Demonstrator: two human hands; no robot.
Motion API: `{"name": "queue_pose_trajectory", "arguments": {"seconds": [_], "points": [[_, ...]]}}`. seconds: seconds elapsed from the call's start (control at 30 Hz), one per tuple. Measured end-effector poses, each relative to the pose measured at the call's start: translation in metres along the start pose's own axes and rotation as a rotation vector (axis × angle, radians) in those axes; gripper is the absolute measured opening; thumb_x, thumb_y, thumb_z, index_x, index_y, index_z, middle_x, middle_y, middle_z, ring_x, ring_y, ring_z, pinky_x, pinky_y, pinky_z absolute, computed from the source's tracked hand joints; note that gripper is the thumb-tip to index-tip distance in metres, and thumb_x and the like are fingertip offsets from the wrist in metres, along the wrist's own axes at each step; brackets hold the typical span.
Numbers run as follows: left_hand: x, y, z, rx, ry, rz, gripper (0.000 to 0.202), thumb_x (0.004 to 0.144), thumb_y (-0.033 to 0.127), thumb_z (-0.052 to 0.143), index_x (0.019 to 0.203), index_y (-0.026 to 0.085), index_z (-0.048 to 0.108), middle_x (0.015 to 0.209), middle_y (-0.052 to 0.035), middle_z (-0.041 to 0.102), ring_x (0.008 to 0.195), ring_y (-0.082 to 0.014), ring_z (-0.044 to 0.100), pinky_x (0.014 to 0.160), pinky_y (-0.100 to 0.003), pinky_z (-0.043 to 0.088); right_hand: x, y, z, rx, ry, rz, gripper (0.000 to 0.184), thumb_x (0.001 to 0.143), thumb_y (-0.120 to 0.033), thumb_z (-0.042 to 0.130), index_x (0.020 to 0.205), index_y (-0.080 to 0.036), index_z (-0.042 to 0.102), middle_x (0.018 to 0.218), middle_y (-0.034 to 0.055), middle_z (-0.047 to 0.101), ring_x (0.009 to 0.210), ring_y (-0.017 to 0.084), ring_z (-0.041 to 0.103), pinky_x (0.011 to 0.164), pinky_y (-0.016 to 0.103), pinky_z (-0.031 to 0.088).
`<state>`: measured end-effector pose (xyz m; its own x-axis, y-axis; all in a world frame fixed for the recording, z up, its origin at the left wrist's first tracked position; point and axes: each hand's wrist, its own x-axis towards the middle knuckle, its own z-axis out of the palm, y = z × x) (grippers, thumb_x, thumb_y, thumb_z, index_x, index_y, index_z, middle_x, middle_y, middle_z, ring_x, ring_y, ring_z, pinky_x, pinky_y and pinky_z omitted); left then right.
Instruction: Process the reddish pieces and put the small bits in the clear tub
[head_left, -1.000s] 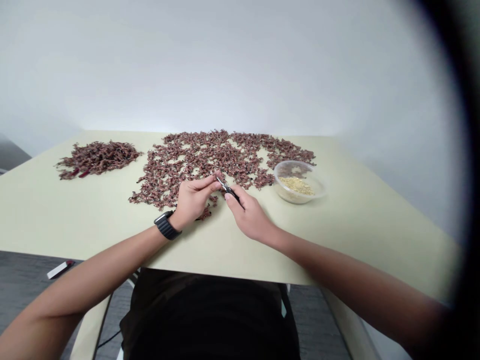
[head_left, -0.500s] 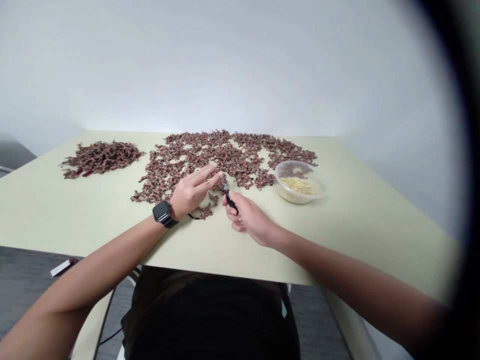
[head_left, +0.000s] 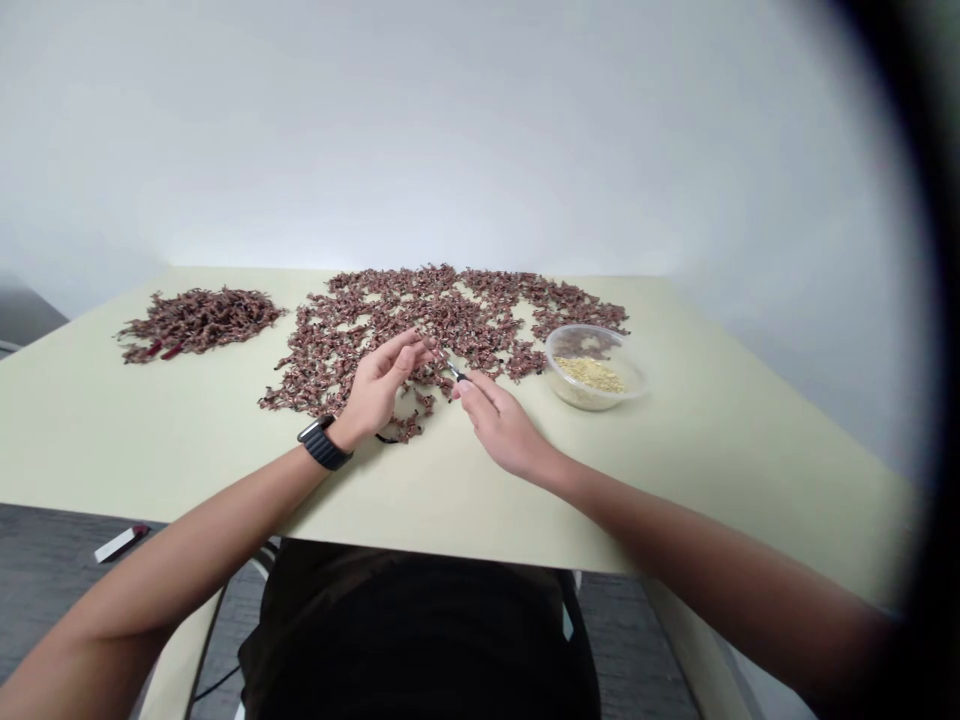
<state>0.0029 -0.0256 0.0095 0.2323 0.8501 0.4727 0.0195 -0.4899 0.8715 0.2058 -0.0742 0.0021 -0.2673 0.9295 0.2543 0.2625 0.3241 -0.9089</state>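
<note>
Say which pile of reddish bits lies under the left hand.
The wide, gappy spread in the middle, under the left hand; the compact heap sits far off to the left.

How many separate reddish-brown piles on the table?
2: a compact heap of dried reddish-brown pieces at the pale green table's far left, and a wide loose spread mid-table, by the left hand. Hands may hide more.

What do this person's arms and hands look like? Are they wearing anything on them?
The left hand and right hand are bare, with no gloves, and the forearms show no sleeves. A black watch with a chunky black band sits on the left wrist.
</note>
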Motion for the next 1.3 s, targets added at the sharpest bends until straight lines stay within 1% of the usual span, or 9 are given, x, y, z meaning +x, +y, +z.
{"name": "queue_pose_trajectory", "arguments": {"seconds": [0.1, 0.2, 0.4, 0.53, 0.63, 0.9, 1.0, 1.17, 1.3], "points": [[-0.001, 0.004, 0.002, -0.065, 0.01, -0.103, 0.052, 0.096, 0.049, 0.063, 0.136, 0.016, 0.067, 0.138, -0.0164, 0.066, 0.123, -0.0277, 0.066, 0.107, -0.041, 0.052, 0.001, 0.004, -0.004, -0.079, 0.014, -0.045, 0.029, 0.106, -0.047, 0.042, 0.103, -0.022, 0.057, 0.085, 0.0005, 0.058, 0.078, 0.018, 0.053, 0.075, 0.032, 0.042], [-0.002, 0.008, 0.005, 0.004, 0.056, -0.107, 0.045, 0.092, 0.047, 0.069, 0.124, 0.015, 0.074, 0.133, -0.0151, 0.07, 0.121, -0.0271, 0.067, 0.103, -0.038, 0.053, 0.001, 0.005, -0.006, -0.142, -0.015, -0.061, 0.028, 0.106, -0.045, 0.042, 0.104, -0.021, 0.057, 0.085, 0.0002, 0.059, 0.077, 0.018, 0.054, 0.074, 0.032, 0.041], [-0.004, 0.013, 0.006, 0.039, 0.078, -0.12, 0.041, 0.087, 0.045, 0.074, 0.116, 0.015, 0.078, 0.123, -0.0127, 0.074, 0.114, -0.0267, 0.07, 0.101, -0.039, 0.055, 0.001, 0.005, -0.008, -0.161, -0.045, -0.072, 0.026, 0.106, -0.043, 0.042, 0.106, -0.021, 0.057, 0.087, 0.0011, 0.062, 0.079, 0.019, 0.056, 0.073, 0.032, 0.041], [-0.004, 0.02, 0.006, 0.029, 0.071, -0.12, 0.034, 0.087, 0.041, 0.075, 0.109, 0.015, 0.081, 0.121, -0.0123, 0.075, 0.109, -0.0257, 0.07, 0.096, -0.036, 0.056, 0.0, 0.004, -0.009, -0.169, -0.059, -0.073, 0.025, 0.106, -0.042, 0.042, 0.103, -0.022, 0.056, 0.08, -0.001, 0.057, 0.073, 0.018, 0.053, 0.071, 0.031, 0.04], [-0.005, 0.023, 0.007, 0.043, 0.075, -0.121, 0.031, 0.087, 0.04, 0.075, 0.103, 0.015, 0.081, 0.116, -0.0114, 0.076, 0.105, -0.025, 0.07, 0.093, -0.034, 0.057, 0.0, 0.003, -0.01, -0.166, -0.076, -0.077, 0.024, 0.106, -0.041, 0.041, 0.106, -0.022, 0.056, 0.082, -0.0005, 0.058, 0.074, 0.018, 0.054, 0.072, 0.032, 0.041], [-0.006, 0.02, 0.006, 0.062, 0.082, -0.105, 0.034, 0.085, 0.038, 0.076, 0.108, 0.014, 0.081, 0.107, -0.0105, 0.078, 0.096, -0.024, 0.072, 0.091, -0.035, 0.057, 0.0, 0.004, -0.012, -0.123, -0.11, -0.047, 0.024, 0.106, -0.042, 0.042, 0.106, -0.023, 0.058, 0.092, 0.0022, 0.064, 0.088, 0.022, 0.059, 0.078, 0.034, 0.045], [-0.006, 0.018, 0.004, 0.099, 0.082, -0.083, 0.032, 0.086, 0.038, 0.074, 0.108, 0.015, 0.081, 0.108, -0.0104, 0.078, 0.097, -0.0245, 0.072, 0.091, -0.036, 0.058, 0.0, 0.004, -0.011, -0.104, -0.109, -0.037, 0.025, 0.106, -0.042, 0.041, 0.106, -0.023, 0.057, 0.093, 0.0019, 0.063, 0.088, 0.021, 0.059, 0.08, 0.035, 0.045], [-0.007, 0.016, 0.002, 0.204, 0.092, -0.05, 0.033, 0.086, 0.036, 0.075, 0.113, 0.017, 0.081, 0.111, -0.0096, 0.078, 0.102, -0.0272, 0.073, 0.095, -0.039, 0.058, 0.0, 0.005, -0.008, -0.085, -0.095, -0.026, 0.028, 0.106, -0.045, 0.041, 0.098, -0.023, 0.055, 0.086, -0.0001, 0.059, 0.081, 0.019, 0.055, 0.079, 0.034, 0.044], [-0.008, 0.017, 0.002, 0.279, 0.088, -0.001, 0.032, 0.087, 0.034, 0.074, 0.115, 0.02, 0.08, 0.114, -0.0073, 0.078, 0.107, -0.0277, 0.073, 0.101, -0.04, 0.057, -0.001, 0.006, -0.008, -0.075, -0.094, -0.023, 0.028, 0.106, -0.046, 0.041, 0.098, -0.023, 0.055, 0.088, 0.0004, 0.06, 0.082, 0.019, 0.055, 0.08, 0.035, 0.044]]}}
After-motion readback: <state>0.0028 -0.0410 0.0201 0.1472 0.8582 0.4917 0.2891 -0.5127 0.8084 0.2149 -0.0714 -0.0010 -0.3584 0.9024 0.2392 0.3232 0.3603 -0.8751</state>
